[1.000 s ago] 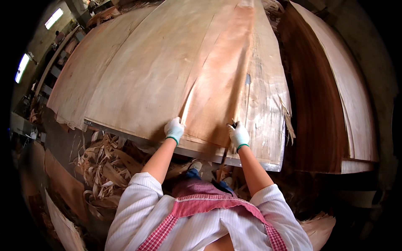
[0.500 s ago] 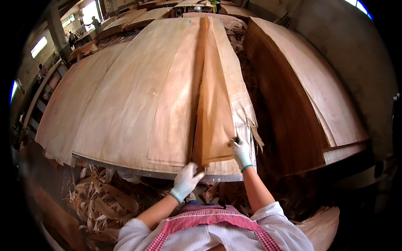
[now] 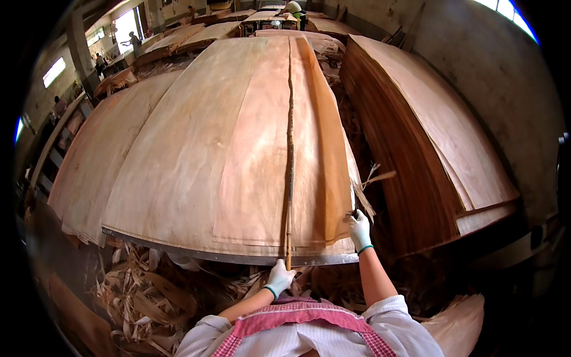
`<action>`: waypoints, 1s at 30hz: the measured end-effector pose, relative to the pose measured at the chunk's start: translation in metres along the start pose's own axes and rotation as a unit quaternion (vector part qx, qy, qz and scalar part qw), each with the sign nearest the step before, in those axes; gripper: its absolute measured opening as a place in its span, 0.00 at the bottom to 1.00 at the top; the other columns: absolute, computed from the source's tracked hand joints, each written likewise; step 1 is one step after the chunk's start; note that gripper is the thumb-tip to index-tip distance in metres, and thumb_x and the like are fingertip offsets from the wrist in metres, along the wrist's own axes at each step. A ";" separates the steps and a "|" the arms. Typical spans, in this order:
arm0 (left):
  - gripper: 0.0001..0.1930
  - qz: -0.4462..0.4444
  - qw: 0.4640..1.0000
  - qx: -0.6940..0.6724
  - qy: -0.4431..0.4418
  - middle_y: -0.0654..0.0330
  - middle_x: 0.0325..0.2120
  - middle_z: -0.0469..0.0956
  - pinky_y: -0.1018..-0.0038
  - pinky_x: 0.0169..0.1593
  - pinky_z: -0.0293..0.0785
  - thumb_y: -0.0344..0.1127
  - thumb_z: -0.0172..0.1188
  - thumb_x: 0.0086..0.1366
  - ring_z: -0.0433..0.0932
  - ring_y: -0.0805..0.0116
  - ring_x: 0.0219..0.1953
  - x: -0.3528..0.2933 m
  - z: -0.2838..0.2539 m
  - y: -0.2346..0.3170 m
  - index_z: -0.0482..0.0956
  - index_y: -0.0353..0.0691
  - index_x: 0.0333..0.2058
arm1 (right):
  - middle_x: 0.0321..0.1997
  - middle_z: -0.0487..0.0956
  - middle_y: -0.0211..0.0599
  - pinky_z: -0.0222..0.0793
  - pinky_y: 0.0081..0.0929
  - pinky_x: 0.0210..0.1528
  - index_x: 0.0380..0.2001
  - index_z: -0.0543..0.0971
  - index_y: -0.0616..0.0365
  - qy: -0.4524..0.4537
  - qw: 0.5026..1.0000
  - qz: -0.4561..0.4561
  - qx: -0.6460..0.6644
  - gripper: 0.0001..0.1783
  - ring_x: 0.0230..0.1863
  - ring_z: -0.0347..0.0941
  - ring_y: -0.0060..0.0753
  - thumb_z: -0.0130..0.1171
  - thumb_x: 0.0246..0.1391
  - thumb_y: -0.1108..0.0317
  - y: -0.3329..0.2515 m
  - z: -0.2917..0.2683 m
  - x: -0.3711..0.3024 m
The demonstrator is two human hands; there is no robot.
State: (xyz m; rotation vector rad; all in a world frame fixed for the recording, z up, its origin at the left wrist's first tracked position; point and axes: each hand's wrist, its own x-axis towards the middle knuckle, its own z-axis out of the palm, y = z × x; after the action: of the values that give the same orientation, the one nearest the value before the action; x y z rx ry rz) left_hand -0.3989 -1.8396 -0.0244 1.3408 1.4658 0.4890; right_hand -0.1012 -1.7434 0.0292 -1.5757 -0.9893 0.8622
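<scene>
A thin pinkish-tan wood veneer sheet [image 3: 309, 160] lies on a broad veneer stack [image 3: 172, 154], its right side bent up in a darker orange band. My right hand [image 3: 358, 231], in a white glove, is closed at that sheet's near right edge; a small dark thing shows by its fingertips, too small to name. My left hand [image 3: 279, 278], gloved too, is closed round the near end of a long narrow wooden strip [image 3: 289, 247]. This strip runs away from me along the sheet and sticks out past the stack's front edge.
A metal edge [image 3: 226, 257] borders the stack's front. Another tall veneer stack [image 3: 440, 113] stands to the right across a narrow gap. Scrap veneer [image 3: 143, 297] heaps below at left, and splintered pieces [image 3: 372, 184] jut out at right. Other people work far back.
My right hand has drawn the veneer sheet rightward, and its fold has mostly flattened. My left hand has moved slightly right and nearer to me, now with the narrow strip in it.
</scene>
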 end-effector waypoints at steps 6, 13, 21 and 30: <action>0.12 0.024 0.949 -0.311 -0.040 0.67 0.17 0.67 0.77 0.15 0.66 0.40 0.56 0.67 0.65 0.77 0.13 -0.002 -0.074 0.036 0.64 0.42 0.31 | 0.34 0.77 0.29 0.59 0.17 0.21 0.43 0.76 0.55 -0.027 0.954 0.209 0.212 0.20 0.21 0.63 0.18 0.54 0.60 0.49 -0.016 -0.010 -0.005; 0.12 0.028 0.964 0.007 0.263 0.55 0.16 0.70 0.63 0.22 0.67 0.38 0.59 0.61 0.70 0.59 0.16 -0.008 -0.205 -0.078 0.68 0.36 0.28 | 0.28 0.78 0.27 0.53 0.17 0.14 0.46 0.74 0.54 -0.060 0.931 0.287 0.219 0.21 0.16 0.60 0.17 0.58 0.58 0.50 0.034 -0.006 -0.003; 0.16 -0.130 0.883 0.270 0.362 0.43 0.27 0.76 0.48 0.36 0.68 0.48 0.54 0.65 0.74 0.37 0.34 -0.105 -0.317 -0.155 0.69 0.38 0.34 | 0.12 0.65 0.22 0.44 0.20 0.09 0.29 0.72 0.48 0.063 0.966 0.235 0.091 0.13 0.07 0.54 0.19 0.59 0.57 0.52 0.048 0.031 0.003; 0.22 -0.006 0.867 0.296 0.401 0.44 0.40 0.75 0.54 0.45 0.71 0.45 0.64 0.57 0.76 0.44 0.41 0.021 -0.244 -0.064 0.72 0.35 0.44 | 0.19 0.72 0.23 0.55 0.22 0.15 0.39 0.78 0.58 0.018 0.976 0.214 -0.036 0.18 0.15 0.61 0.18 0.70 0.47 0.62 0.072 0.012 0.020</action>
State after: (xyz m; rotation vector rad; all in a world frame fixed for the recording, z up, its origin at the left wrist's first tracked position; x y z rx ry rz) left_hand -0.6370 -1.7575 0.0049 1.6933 2.4566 0.6644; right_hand -0.0914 -1.7295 -0.0450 -1.8966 -0.6679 1.0954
